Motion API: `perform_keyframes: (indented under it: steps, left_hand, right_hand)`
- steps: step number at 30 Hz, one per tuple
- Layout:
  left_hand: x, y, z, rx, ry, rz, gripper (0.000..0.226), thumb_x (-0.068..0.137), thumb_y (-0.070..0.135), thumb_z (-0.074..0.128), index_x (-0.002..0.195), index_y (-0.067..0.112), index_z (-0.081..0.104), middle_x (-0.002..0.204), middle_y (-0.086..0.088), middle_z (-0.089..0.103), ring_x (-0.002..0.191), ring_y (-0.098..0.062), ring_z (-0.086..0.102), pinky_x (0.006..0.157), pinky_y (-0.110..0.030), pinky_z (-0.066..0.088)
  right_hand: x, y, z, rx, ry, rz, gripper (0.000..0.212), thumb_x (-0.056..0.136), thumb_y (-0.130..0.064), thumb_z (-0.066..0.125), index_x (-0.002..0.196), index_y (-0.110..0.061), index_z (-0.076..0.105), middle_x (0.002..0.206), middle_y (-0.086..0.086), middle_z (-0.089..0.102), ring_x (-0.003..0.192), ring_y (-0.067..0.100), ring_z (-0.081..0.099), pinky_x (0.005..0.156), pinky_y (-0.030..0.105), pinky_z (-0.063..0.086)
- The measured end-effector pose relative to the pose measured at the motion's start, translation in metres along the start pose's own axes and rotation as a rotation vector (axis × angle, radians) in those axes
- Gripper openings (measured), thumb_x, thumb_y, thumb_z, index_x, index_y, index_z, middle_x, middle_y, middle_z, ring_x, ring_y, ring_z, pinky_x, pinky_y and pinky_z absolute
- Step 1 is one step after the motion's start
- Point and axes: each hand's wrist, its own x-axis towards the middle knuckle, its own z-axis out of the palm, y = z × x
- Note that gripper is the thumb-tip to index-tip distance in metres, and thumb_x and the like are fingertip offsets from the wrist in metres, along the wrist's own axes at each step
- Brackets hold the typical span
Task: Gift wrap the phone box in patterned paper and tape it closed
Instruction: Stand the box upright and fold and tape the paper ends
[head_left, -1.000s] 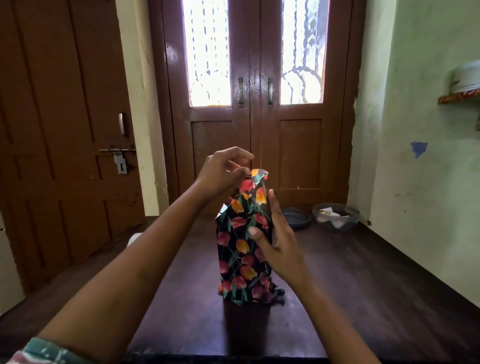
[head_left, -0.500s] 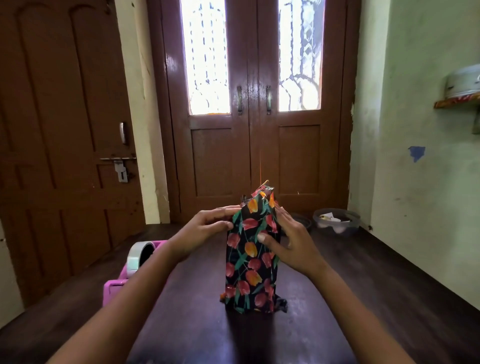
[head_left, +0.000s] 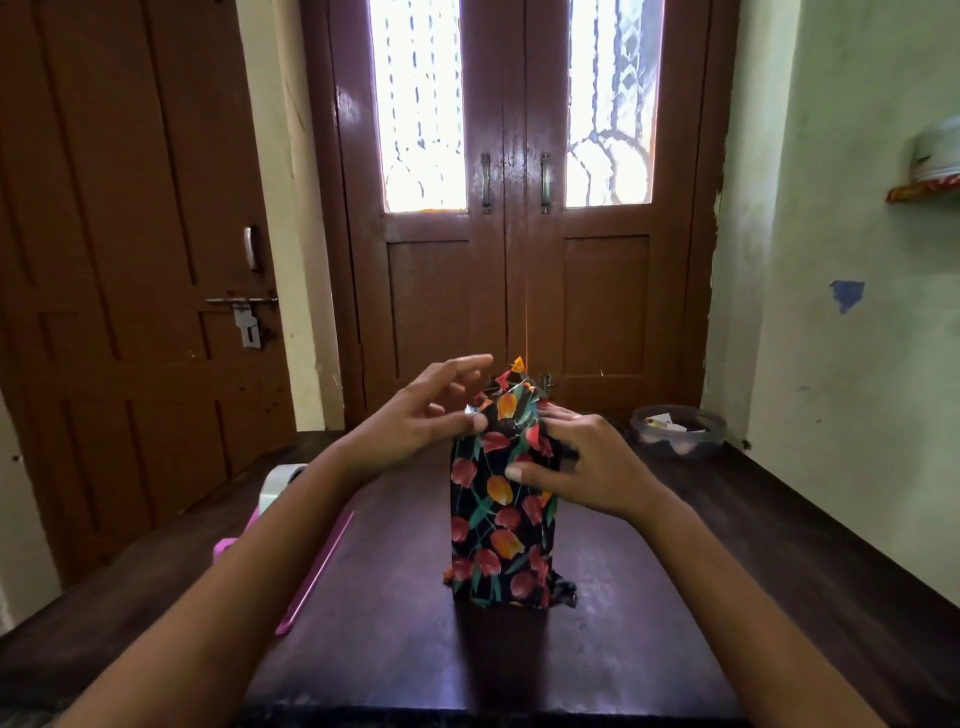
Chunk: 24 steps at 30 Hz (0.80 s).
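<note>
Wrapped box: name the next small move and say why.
Probably fold the loose paper peak down flat over the top end with the left hand. The wrapped box stands upright on the table, the right hand grips its upper part, and that peak sticks up crumpled and unfolded, so taping looks premature.

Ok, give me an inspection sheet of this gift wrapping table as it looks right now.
Surface: dark wooden table, and the box stands near its middle.
Job's things: wrapped box upright on end, with its top paper bunched upward; tape dispenser at the left, partly behind the arm.
Clutter: pink strip lying left of the box; bowl with scraps at the far right.
Hands: left hand has its fingers spread and its thumb touching the box's top corner; right hand grips the box's upper right side.
Cables: nothing seen.
Surroundings: double door behind; wall shelf to the right.
</note>
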Motion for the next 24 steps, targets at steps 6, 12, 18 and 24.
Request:
perform_keyframes:
  steps: [6, 12, 18, 24]
  left_hand:
    - [0.02, 0.034, 0.005, -0.01, -0.068, -0.028, 0.04, 0.089, 0.039, 0.047, 0.122, 0.021, 0.059, 0.125, 0.004, 0.054, 0.115, -0.011, 0.053, 0.093, -0.027, 0.048]
    - [0.029, 0.051, -0.004, 0.053, -0.148, -0.013, 0.024, 0.092, 0.017, 0.054, 0.114, 0.011, 0.061, 0.097, 0.008, 0.061, 0.081, 0.008, 0.06, 0.068, -0.009, 0.048]
    - [0.033, 0.055, -0.01, 0.159, -0.149, 0.023, 0.014, 0.084, 0.013, 0.067, 0.097, 0.01, 0.065, 0.105, -0.004, 0.058, 0.089, -0.01, 0.061, 0.077, -0.026, 0.054]
    - [0.035, 0.057, -0.014, 0.404, -0.228, 0.106, 0.031, 0.083, 0.023, 0.067, 0.111, 0.033, 0.06, 0.097, 0.0, 0.059, 0.085, -0.015, 0.056, 0.071, -0.017, 0.047]
  right_hand:
    - [-0.002, -0.003, 0.001, -0.028, -0.018, -0.005, 0.043, 0.081, -0.053, 0.061, 0.113, -0.024, 0.064, 0.12, -0.011, 0.062, 0.118, 0.003, 0.052, 0.099, 0.037, 0.046]
    - [-0.003, -0.006, 0.0, -0.025, -0.022, -0.014, 0.044, 0.081, -0.053, 0.06, 0.112, -0.021, 0.065, 0.118, -0.01, 0.063, 0.116, 0.005, 0.053, 0.097, 0.038, 0.046]
    - [-0.005, -0.01, 0.0, -0.038, -0.008, -0.006, 0.047, 0.08, -0.055, 0.06, 0.115, -0.024, 0.064, 0.118, -0.017, 0.059, 0.116, 0.002, 0.052, 0.1, 0.033, 0.044]
    - [-0.006, -0.01, 0.0, -0.042, -0.009, 0.002, 0.046, 0.08, -0.056, 0.059, 0.112, -0.024, 0.065, 0.113, -0.021, 0.056, 0.113, 0.004, 0.053, 0.096, 0.036, 0.047]
